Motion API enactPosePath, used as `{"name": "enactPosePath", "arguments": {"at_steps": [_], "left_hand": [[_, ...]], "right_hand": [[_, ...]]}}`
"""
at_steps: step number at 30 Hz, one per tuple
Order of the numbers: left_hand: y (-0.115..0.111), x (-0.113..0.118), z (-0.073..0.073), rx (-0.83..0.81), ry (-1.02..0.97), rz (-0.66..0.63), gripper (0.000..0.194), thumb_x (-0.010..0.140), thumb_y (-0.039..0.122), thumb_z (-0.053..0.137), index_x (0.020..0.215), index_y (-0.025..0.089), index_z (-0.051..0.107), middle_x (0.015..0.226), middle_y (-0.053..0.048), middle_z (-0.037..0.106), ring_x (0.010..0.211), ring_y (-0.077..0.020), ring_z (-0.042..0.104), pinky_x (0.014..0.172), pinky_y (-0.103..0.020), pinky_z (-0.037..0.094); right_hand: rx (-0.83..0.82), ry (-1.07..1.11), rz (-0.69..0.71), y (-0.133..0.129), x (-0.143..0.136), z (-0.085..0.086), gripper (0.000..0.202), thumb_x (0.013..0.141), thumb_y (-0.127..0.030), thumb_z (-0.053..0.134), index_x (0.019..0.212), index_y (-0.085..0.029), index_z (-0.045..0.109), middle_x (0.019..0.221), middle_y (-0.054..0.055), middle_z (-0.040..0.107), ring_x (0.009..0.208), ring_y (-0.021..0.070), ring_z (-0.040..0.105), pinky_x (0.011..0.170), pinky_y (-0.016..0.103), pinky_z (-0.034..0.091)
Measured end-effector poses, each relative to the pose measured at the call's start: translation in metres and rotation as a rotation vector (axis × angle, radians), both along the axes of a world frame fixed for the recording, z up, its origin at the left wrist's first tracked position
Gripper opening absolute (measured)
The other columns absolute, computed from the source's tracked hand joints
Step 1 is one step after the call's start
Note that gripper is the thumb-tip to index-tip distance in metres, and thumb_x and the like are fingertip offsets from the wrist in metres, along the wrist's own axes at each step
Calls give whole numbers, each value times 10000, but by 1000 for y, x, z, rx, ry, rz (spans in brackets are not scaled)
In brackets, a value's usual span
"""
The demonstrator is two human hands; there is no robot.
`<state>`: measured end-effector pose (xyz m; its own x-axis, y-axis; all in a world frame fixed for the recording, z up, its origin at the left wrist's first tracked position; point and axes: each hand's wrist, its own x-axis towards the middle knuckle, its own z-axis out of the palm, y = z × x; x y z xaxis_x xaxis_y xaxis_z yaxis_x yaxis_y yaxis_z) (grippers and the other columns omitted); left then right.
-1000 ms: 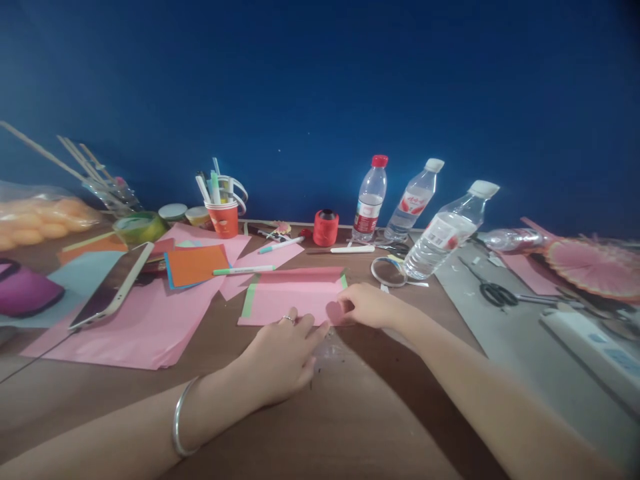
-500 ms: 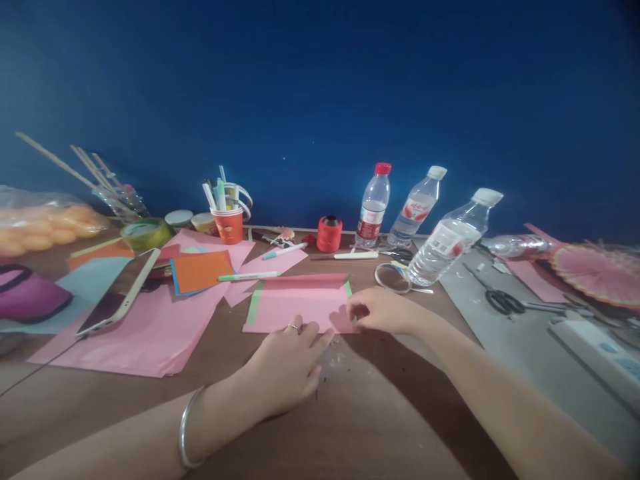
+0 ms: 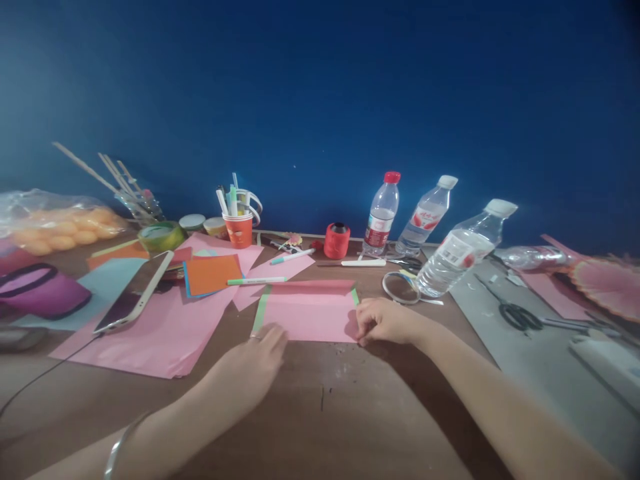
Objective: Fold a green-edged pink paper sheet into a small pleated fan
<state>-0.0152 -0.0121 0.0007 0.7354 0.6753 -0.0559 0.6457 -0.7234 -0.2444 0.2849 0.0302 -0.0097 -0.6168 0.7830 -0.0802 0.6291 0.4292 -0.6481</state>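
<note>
A pink paper sheet with green strips along its left and right edges lies on the brown table, its far edge folded up. My left hand touches the sheet's near left corner; a ring is on one finger, and the fingers look slightly blurred and close together. At the near right corner, my right hand has its fingers curled and pinched on the sheet's edge. A green-capped marker lies just beyond the sheet's left side.
Behind stand a red cup of pens, a red spool and several bottles, one red-capped. To the left are a phone and pink papers. Tape and scissors lie to the right.
My left hand has moved left across the sheet, from its near middle to its near left corner. My right hand stays at the right corner, with its fingers closed more tightly. The camera view has shifted slightly.
</note>
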Motion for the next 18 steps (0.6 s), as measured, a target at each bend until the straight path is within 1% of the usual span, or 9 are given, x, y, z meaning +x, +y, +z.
{"name": "enactPosePath", "arguments": {"at_steps": [1,3,6,8,10,13,16,18], "left_hand": [[0,-10,0,11,-5,41,342,851,55,352,1073,93,610,1079,-151,598,1022,-244,562,821,-357,505],[-1,-25,1,24,-22,69,404,813,-4,333,1055,126,629,1091,-139,605,1052,-241,556,872,-370,483],[0,-35,0,27,-55,105,446,786,-36,326,1066,135,628,1096,-131,609,1040,-233,566,893,-378,466],[2,-36,0,10,-87,149,399,818,0,347,1080,134,617,1056,-123,614,992,-226,584,870,-380,472],[6,-34,2,-10,-130,158,319,853,64,391,1058,150,620,1002,-101,611,948,-216,588,843,-376,475],[14,-30,5,4,-167,110,225,872,119,439,928,165,651,898,-71,599,898,-199,577,813,-352,468],[21,-24,8,41,-168,80,234,880,123,442,784,149,653,811,-64,587,826,-191,569,766,-334,464],[25,-20,9,48,-189,41,246,888,132,439,759,154,647,804,-53,585,805,-175,561,753,-310,457]], "right_hand": [[-3,-1,1,1,1,-1,69,652,-242,727,634,-181,698,686,-33,568,679,120,535,628,216,370],[-7,-6,2,1,1,-2,71,644,-246,732,638,-182,702,685,-32,578,677,121,542,629,219,378],[-7,-23,1,2,2,-2,71,646,-252,730,646,-183,710,692,-24,607,690,127,558,644,224,397],[1,-46,2,2,4,-1,71,650,-249,727,656,-180,714,688,-18,626,714,136,570,658,227,409],[18,-80,6,2,6,2,72,654,-247,724,670,-177,717,684,-14,640,733,143,577,667,228,416],[62,-151,28,-2,5,13,54,666,-240,717,675,-187,720,680,-13,651,720,145,572,652,231,408],[129,-235,53,-13,-2,27,67,705,-256,687,673,-210,725,651,2,646,725,168,559,659,258,388],[181,-283,45,-21,-10,33,138,749,-293,655,670,-203,725,671,35,648,752,193,555,683,288,380]]}}
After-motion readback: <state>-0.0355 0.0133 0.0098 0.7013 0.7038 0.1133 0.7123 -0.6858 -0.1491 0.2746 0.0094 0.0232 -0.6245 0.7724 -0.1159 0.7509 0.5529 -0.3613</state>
